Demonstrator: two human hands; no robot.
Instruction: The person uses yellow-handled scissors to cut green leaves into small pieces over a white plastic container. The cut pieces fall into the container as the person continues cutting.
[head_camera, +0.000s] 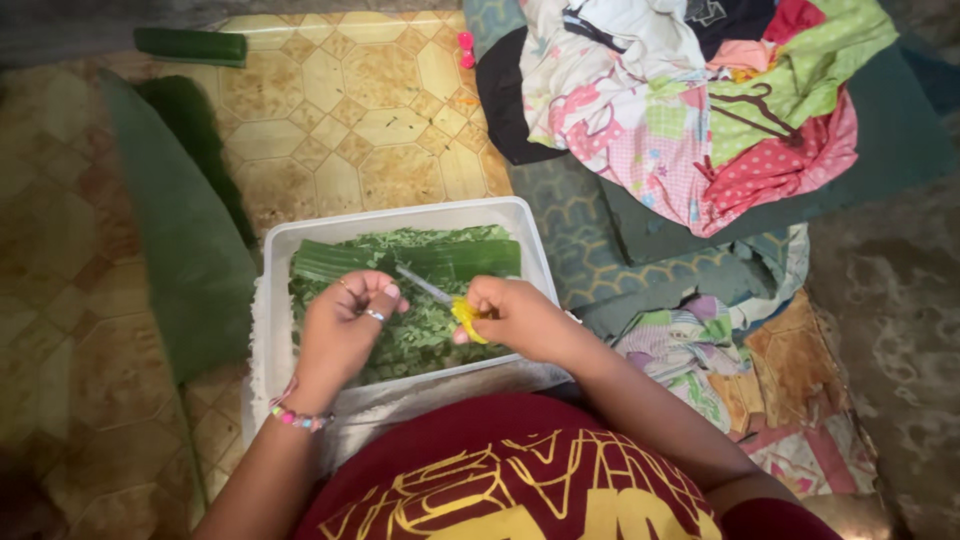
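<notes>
Two hands (345, 325) (515, 315), scissors (445, 300) half hidden, tub (400, 215)

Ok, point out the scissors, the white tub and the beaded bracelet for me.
scissors (466, 316): head view, on the yellow handle in the right hand.
white tub (400, 216): head view, on its far rim.
beaded bracelet (298, 417): head view, on the beads at the left wrist.

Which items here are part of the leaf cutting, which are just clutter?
In use: left hand, right hand, yellow-handled scissors, white tub of cut leaf pieces, folded leaf strips.
Lying about: clothes pile, large leaves on floor, pink clips.
</notes>
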